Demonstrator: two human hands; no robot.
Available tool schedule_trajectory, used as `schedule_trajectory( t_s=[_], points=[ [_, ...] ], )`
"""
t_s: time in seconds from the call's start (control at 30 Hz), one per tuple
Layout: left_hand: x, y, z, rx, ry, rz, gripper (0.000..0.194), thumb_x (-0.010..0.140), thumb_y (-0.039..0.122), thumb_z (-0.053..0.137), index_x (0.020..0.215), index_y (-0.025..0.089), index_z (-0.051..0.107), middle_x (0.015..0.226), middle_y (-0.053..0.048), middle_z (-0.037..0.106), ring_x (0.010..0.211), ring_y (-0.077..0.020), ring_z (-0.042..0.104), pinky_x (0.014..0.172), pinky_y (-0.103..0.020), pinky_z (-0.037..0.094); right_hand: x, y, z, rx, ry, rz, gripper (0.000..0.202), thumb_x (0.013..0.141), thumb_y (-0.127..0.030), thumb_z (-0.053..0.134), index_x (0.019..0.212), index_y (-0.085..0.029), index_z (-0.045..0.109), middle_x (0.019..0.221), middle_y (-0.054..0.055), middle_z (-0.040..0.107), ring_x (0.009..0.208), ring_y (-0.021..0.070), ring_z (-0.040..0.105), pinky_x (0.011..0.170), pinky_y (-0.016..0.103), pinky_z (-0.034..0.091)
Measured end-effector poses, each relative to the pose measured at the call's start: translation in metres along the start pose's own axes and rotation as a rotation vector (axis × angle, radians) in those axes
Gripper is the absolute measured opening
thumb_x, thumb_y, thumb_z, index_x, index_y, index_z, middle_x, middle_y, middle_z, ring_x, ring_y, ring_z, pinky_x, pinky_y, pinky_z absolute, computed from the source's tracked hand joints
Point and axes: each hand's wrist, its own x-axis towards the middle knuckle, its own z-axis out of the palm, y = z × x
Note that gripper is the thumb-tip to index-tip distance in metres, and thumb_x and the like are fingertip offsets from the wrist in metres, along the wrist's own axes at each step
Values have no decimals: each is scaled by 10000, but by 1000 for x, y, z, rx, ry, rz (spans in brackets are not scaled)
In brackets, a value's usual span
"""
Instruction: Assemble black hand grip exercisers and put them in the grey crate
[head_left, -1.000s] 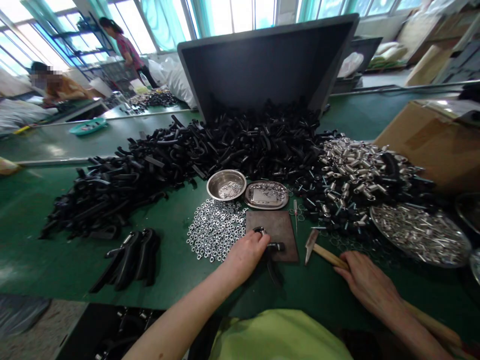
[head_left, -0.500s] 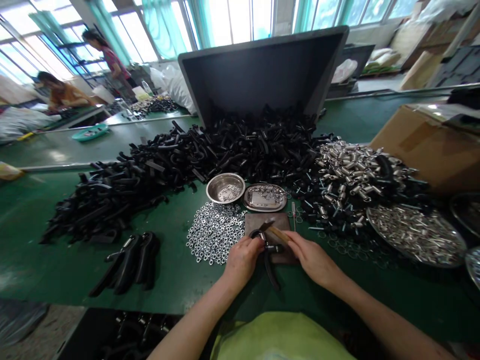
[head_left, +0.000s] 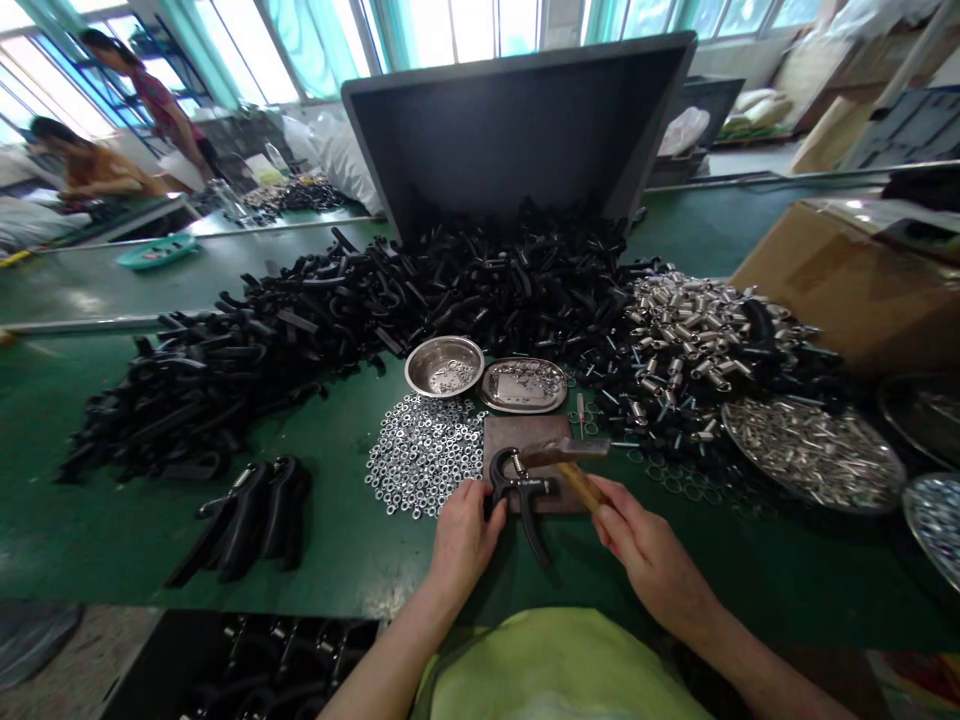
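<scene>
My left hand point(head_left: 463, 535) is closed, pinching the left side of a black hand grip trainer point(head_left: 531, 515) with a small spring at its top. The grip trainer lies partly on a flat brown metal plate point(head_left: 499, 430), its curved handle reaching past the near edge. My right hand point(head_left: 641, 535) is wrapped round the wooden handle of a hammer point(head_left: 564, 453). The hammer's head is just over the upper part of the grip trainer, beside the spring; whether they touch I cannot tell. Small metal nuts point(head_left: 424, 455) lie spread out left of the plate.
Behind are a round metal bowl point(head_left: 445, 365), an oval tray point(head_left: 525, 405) and a heap of black handles point(head_left: 465, 290) before a tipped grey bin point(head_left: 517, 130). Springs point(head_left: 694, 325) and a dish of screws point(head_left: 817, 460) stand right. Several grip trainers point(head_left: 255, 520) lie left. Two people are beyond.
The hammer head has swung to the right and now lies sideways above the grip trainer. My right hand has shifted slightly right and down, my left slightly left. The whole view has tilted a little.
</scene>
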Motion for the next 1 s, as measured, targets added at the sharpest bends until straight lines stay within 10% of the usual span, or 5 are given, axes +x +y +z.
schedule_trajectory(
  t_s=[0.2,0.37,0.57,0.7,1.0],
  points=[
    [-2,-2,1,10,-22,-8,127,808,222,536,925,185,569,882,-68,605,811,-203,580,716,-316,465,11,13,12,-484,-108,-228,396,918,-270,325,1264,-233,515,1107,86,668,906,237,663,775,377,530],
    [2,-2,-7,-136,-65,31,383,820,203,511,1195,260,567,913,-60,600,812,-196,575,749,-330,463,-12,58,-10,-694,104,-235,404,946,-302,311,1303,-216,482,1122,87,659,907,215,655,735,346,531],
    [5,14,-2,-1098,-250,-421,418,790,323,611,1183,182,590,841,-50,647,694,-144,591,661,-271,490,-27,91,-49,-918,250,-202,363,922,-376,383,1099,-186,636,907,99,663,857,251,598,700,364,480],
    [-5,37,5,-1485,-305,-745,512,707,288,717,1186,160,588,1044,-105,665,852,-155,632,836,-288,487,21,61,-45,-664,160,-259,284,924,-295,397,936,-198,663,950,73,653,920,211,566,801,328,456],
    [-13,43,-20,-1250,-320,-503,537,706,336,713,1206,187,585,1313,-107,540,1245,-256,459,1074,-403,316,191,9,2,-605,132,-269,211,869,-196,491,877,-179,701,953,68,670,937,190,523,828,278,395]
  ],
)
